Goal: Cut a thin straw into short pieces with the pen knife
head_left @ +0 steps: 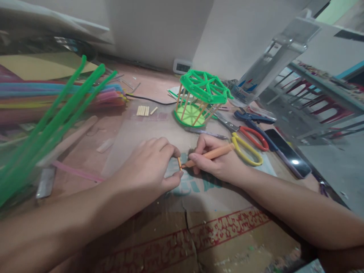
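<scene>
Between its thumb and forefinger, my left hand [155,163] pinches a short thin stick [179,163], held upright. My right hand [213,159] grips an orange marker [217,152], whose tip meets or nearly meets the stick's lower part. Beyond the hands stands a round frame [206,86] of green fuzzy stems, joined by thin wooden posts to a green base [190,115]. Several short pale sticks [142,110] lie side by side behind my left hand, with one more slightly apart.
Scissors with red and yellow handles [247,159], blue pliers [254,116] and a phone [287,151] lie right. A clear bottle [264,68] stands behind them. Bundled coloured stems [96,94] lie left, where green stems [65,110] rise close to the camera. A small display [182,66] sits behind.
</scene>
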### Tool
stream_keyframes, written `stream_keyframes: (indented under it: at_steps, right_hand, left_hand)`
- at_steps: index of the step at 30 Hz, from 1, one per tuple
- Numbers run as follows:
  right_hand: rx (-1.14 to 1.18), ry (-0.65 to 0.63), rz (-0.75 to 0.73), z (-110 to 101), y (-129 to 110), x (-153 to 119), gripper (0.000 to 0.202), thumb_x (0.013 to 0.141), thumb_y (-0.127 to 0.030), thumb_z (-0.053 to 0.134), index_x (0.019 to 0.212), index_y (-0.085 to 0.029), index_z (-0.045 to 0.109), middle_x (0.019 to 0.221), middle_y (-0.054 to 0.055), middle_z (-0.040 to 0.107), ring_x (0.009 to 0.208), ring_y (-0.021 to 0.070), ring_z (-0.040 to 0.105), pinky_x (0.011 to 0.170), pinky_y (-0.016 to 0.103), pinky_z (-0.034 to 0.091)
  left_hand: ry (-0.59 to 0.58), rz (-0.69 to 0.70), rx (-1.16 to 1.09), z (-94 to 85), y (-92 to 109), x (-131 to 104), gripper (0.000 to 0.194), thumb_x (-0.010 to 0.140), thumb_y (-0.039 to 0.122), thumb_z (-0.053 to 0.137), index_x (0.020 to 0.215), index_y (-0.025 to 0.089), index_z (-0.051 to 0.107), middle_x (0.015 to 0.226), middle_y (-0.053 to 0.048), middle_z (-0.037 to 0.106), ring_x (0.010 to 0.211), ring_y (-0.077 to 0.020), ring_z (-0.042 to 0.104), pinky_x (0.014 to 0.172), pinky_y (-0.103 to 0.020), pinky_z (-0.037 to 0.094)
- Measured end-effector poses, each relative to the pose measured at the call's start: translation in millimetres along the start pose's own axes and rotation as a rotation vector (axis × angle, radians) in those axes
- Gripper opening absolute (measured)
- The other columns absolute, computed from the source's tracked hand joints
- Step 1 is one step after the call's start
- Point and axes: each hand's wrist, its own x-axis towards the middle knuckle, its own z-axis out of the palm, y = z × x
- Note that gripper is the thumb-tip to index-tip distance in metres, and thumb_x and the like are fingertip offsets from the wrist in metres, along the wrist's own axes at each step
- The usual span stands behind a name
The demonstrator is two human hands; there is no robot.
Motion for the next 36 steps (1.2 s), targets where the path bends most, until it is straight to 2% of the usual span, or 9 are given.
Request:
stream_keyframes:
  at_steps: [5, 11, 16, 28, 33, 36]
  right_hand:
    - [-0.033, 0.036, -0.02, -0.3, -1.3, 0.1, 0.04, 0.089, -0.046, 0.08, 0.076, -0.023, 0.051, 0.059, 0.0, 0.07, 0.052, 0.0125, 0.061, 0.05, 0.022, 0.044]
    - [0.006, -0.032, 0.037, -0.9, -1.7, -2.5, 0.041, 0.085, -0.043, 0.085, 0.075, -0.022, 0.052, 0.057, 0.0, 0.069, 0.05, 0.0125, 0.062, 0.046, 0.02, 0.042]
    - [-0.031, 0.035, -0.022, 0.1, -1.6, -0.3, 0.038, 0.089, -0.043, 0.081, 0.076, -0.022, 0.052, 0.058, 0.0, 0.07, 0.051, 0.0121, 0.062, 0.049, 0.02, 0.043]
    - [-0.005, -0.016, 0.017, -0.7, -0.8, -2.2, 0.04, 0.086, -0.044, 0.086, 0.077, -0.021, 0.053, 0.06, -0.001, 0.07, 0.052, 0.0117, 0.061, 0.048, 0.02, 0.043]
    - [0.02, -0.013, 0.022, 0.0, -0.8, -1.6, 0.042, 0.085, -0.045, 0.087, 0.077, -0.022, 0.053, 0.06, -0.001, 0.07, 0.052, 0.0117, 0.062, 0.048, 0.019, 0.043]
    - [0.023, -0.03, 0.026, -0.8, -1.7, -1.9, 0.042, 0.084, -0.045, 0.087, 0.077, -0.021, 0.054, 0.06, -0.001, 0.07, 0.052, 0.0117, 0.062, 0.047, 0.019, 0.043]
  left_hand:
    - [0.003, 0.007, 0.011, -0.6, 0.1, 0.1, 0.035, 0.084, 0.039, 0.066, 0.11, 0.017, 0.073, 0.102, -0.01, 0.069, 0.103, -0.0332, 0.064, 0.094, -0.048, 0.05]
    - [0.004, 0.007, -0.004, 0.0, -0.7, -0.6, 0.035, 0.084, 0.039, 0.068, 0.11, 0.017, 0.073, 0.103, -0.011, 0.069, 0.103, -0.033, 0.065, 0.093, -0.047, 0.051]
    - [0.021, 0.028, 0.005, 0.8, -1.4, -1.1, 0.034, 0.086, 0.04, 0.066, 0.111, 0.018, 0.074, 0.102, -0.01, 0.07, 0.103, -0.0323, 0.065, 0.094, -0.047, 0.051]
    - [-0.055, 0.006, -0.006, -8.7, 4.2, -4.9, 0.022, 0.094, 0.032, 0.064, 0.11, 0.021, 0.073, 0.104, -0.008, 0.073, 0.103, -0.0306, 0.067, 0.092, -0.045, 0.052]
    - [-0.012, -0.004, -0.021, -6.2, 5.0, -6.9, 0.028, 0.089, 0.038, 0.066, 0.11, 0.02, 0.071, 0.106, -0.009, 0.072, 0.103, -0.0322, 0.066, 0.093, -0.048, 0.052]
    - [-0.004, -0.013, -0.006, -3.9, 6.3, -7.0, 0.028, 0.088, 0.036, 0.063, 0.109, 0.019, 0.071, 0.105, -0.01, 0.071, 0.103, -0.0333, 0.066, 0.092, -0.049, 0.052]
